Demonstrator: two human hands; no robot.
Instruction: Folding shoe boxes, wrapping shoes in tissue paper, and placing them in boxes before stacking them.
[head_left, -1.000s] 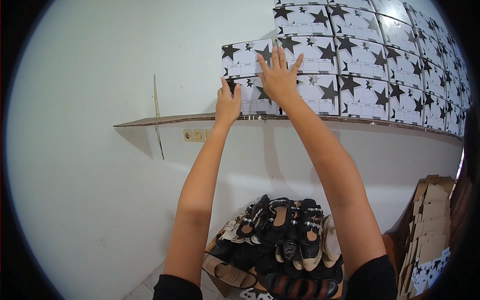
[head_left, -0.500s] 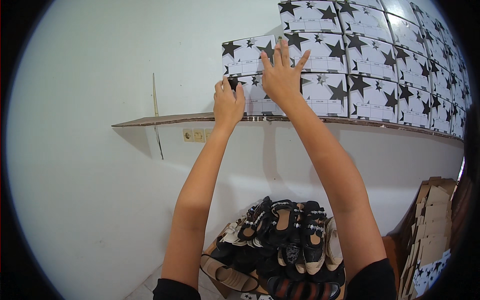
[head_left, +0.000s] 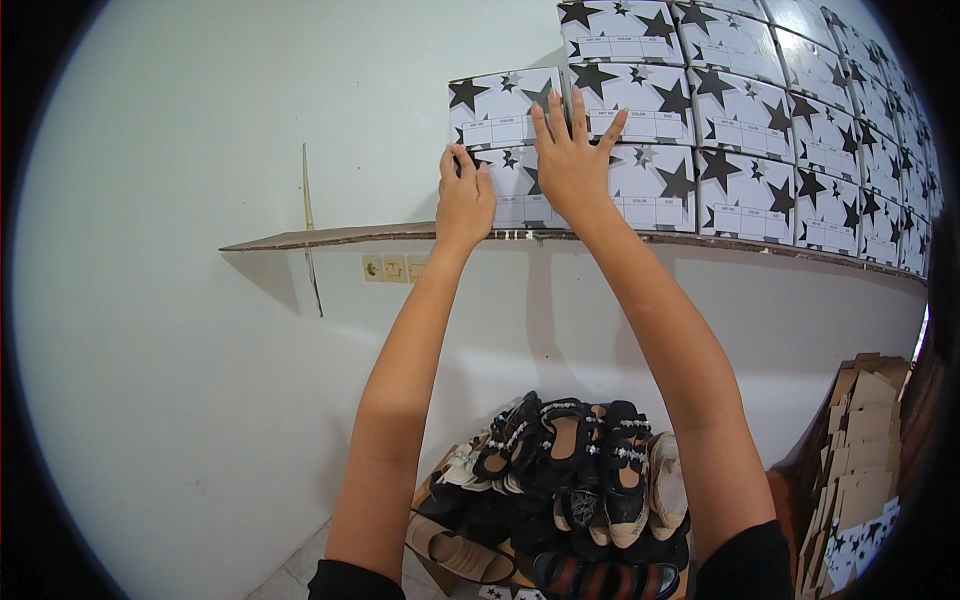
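Note:
White shoe boxes with black stars are stacked in rows on a high wooden shelf [head_left: 330,238]. My left hand [head_left: 464,200] grips the left end of the bottom box [head_left: 512,192] at the stack's left edge, fingers curled around its corner. My right hand [head_left: 570,162] lies flat on the front of the boxes, fingers spread up over the seam between the upper left box [head_left: 500,110] and its neighbour [head_left: 640,110]. Both arms reach up from the lower edge.
More star-printed boxes [head_left: 800,130] fill the shelf to the right. Below on the floor lies a pile of black and beige sandals [head_left: 570,490]. Flattened cardboard [head_left: 865,440] leans at the right. Wall sockets [head_left: 392,268] sit under the shelf.
The view has shifted slightly, so the boxes sit lower in the picture. Both hands stay pressed on the same boxes, the left one curling more around the bottom box's end.

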